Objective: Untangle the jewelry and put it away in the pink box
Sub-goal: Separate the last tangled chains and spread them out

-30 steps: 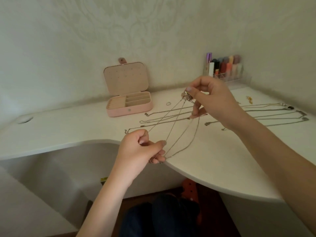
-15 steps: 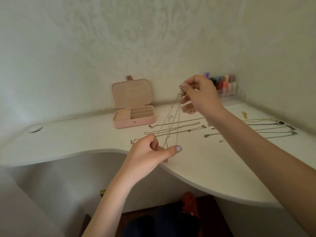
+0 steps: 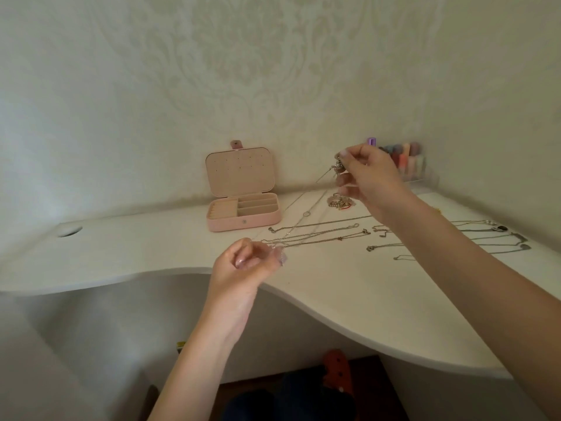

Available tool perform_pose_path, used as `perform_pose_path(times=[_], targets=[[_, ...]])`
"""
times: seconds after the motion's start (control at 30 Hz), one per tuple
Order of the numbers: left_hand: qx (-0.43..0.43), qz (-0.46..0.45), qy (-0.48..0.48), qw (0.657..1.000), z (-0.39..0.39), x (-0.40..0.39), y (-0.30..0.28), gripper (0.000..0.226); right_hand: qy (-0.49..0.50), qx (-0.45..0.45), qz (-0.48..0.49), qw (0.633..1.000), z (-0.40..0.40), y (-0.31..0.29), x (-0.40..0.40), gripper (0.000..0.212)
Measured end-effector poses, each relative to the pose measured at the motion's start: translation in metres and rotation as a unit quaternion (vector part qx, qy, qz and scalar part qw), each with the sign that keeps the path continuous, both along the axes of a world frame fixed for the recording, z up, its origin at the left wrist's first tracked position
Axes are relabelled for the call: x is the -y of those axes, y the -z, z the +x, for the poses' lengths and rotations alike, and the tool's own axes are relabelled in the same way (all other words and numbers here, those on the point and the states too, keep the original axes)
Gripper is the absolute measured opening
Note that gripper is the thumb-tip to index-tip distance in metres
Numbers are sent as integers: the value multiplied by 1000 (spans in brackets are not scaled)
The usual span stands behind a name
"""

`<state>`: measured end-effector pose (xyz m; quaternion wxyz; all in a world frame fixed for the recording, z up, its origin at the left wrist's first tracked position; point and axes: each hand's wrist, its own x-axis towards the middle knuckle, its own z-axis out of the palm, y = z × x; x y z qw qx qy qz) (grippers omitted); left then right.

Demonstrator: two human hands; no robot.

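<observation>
Your right hand [image 3: 372,177] pinches the knotted pendant end of the thin, limp silver chain [image 3: 299,218] at one o'clock, your left hand [image 3: 246,262] pinches its low end; it seems featherlight and snag-prone, so grip near the knot.

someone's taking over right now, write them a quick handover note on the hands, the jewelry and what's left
Left hand: pinching the low end of a thin chain.
Right hand: raised, pinching the chain's top end with a small cluster of clasps.
Pink box: open at the back of the desk, compartments look empty.
Done: several necklaces laid out straight on the desk, more on the right.
Left: free the held chain, sort the tangled heap near the right hand, box everything.
</observation>
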<state>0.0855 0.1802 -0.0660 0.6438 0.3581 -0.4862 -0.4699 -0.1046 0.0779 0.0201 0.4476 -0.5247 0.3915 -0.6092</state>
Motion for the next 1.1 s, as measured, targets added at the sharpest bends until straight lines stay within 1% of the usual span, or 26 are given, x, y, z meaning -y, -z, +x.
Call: perform_pose_path(times=[0.07,0.1,0.13,0.23,0.33,0.4,0.43,0.5,0.57,0.6,0.73,0.83,0.93,1.0,1.1], targets=[[-128,0,55,990,2,2,3,55,-56,87,42,994,-2,3,0,12],[-160,3,61,985,3,4,4,62,-61,100,52,992,-3,5,1,13],[-165,4,57,985,2,6,5,65,-48,87,53,994,-4,7,3,13],[-106,3,40,994,2,7,4,57,17,14,31,999,-7,17,10,10],[-97,3,40,994,1,8,6,45,60,-37,5,997,-10,25,16,9],[-105,5,46,993,-1,8,7,42,59,-19,8,998,-10,29,18,9],[-118,11,46,992,-3,8,6,43,50,5,17,999,-10,30,19,8],[-154,25,44,987,-5,10,5,35,22,61,36,997,-10,32,19,9],[-173,39,34,984,-5,12,4,31,2,83,44,996,-10,34,18,9],[-172,48,25,984,-5,13,4,31,3,72,43,996,-11,36,18,8],[-148,77,-25,986,0,16,7,29,40,-16,22,999,-14,45,16,5],[-112,81,-48,989,1,16,10,25,73,-36,1,997,-12,47,12,8],[-90,81,-55,991,-1,13,11,25,107,-65,-42,991,-7,46,9,5],[-102,82,-44,990,-4,11,10,24,104,-48,-39,993,-5,45,7,6],[-122,83,-29,989,-6,7,10,18,69,18,12,997,-4,43,4,8]])
